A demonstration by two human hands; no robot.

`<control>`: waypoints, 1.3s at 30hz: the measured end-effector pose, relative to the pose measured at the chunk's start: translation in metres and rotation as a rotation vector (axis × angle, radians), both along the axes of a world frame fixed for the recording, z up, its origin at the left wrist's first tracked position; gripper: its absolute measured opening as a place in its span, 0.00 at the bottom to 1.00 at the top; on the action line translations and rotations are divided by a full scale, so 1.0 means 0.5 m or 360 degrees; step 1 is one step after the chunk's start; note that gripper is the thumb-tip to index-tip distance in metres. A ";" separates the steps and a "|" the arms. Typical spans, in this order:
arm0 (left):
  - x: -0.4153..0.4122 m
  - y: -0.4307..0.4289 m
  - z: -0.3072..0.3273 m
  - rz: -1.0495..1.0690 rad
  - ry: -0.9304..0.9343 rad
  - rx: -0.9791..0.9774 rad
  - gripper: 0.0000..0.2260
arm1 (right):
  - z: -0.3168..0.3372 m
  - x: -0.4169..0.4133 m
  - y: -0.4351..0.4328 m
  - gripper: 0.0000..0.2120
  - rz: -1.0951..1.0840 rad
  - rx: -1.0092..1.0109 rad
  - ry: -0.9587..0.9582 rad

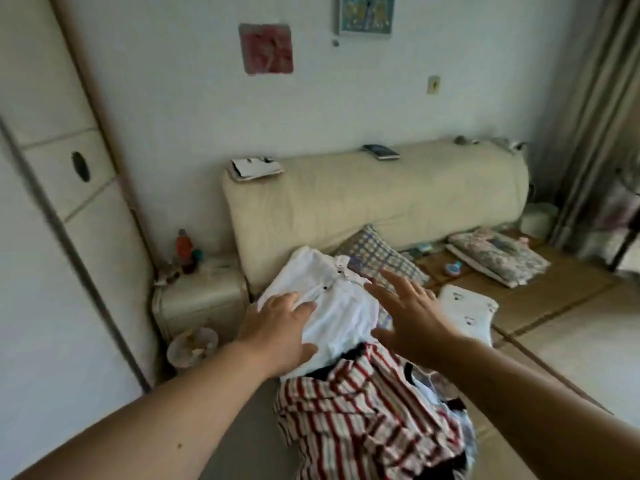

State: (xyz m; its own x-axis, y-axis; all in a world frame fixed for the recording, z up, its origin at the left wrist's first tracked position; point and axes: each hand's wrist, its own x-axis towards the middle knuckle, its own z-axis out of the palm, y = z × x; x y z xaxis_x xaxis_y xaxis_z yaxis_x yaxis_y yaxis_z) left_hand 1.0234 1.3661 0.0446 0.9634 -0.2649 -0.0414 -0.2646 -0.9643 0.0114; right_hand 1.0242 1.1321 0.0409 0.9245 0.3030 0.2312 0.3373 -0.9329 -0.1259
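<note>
Lying between both hands [343, 320]: white shirt [332, 299].

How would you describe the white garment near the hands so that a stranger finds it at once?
Start at the cream padded headboard. In front of its left end lies a pile of clothes; the white garment lies at its far end, under the left hand. It is plain white with small dark buttons, unlike the red-striped shirt beside it.
</note>
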 end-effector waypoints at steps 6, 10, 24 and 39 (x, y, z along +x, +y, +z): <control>0.024 -0.222 -0.183 -0.0116 0.0438 -0.0292 0.33 | -0.153 -0.073 -0.238 0.32 -0.0479 0.0101 0.0393; 0.036 -0.320 -0.252 -0.0289 0.0539 -0.0362 0.32 | -0.249 -0.123 -0.312 0.35 -0.0735 0.0091 0.0624; 0.335 -0.397 -0.506 -0.0664 0.0831 -0.0114 0.33 | -0.507 0.013 -0.312 0.36 -0.1342 0.0447 0.1037; 0.588 -0.557 -0.897 -0.0794 0.1057 -0.0213 0.29 | -0.924 0.282 -0.391 0.41 -0.1691 0.1030 0.1101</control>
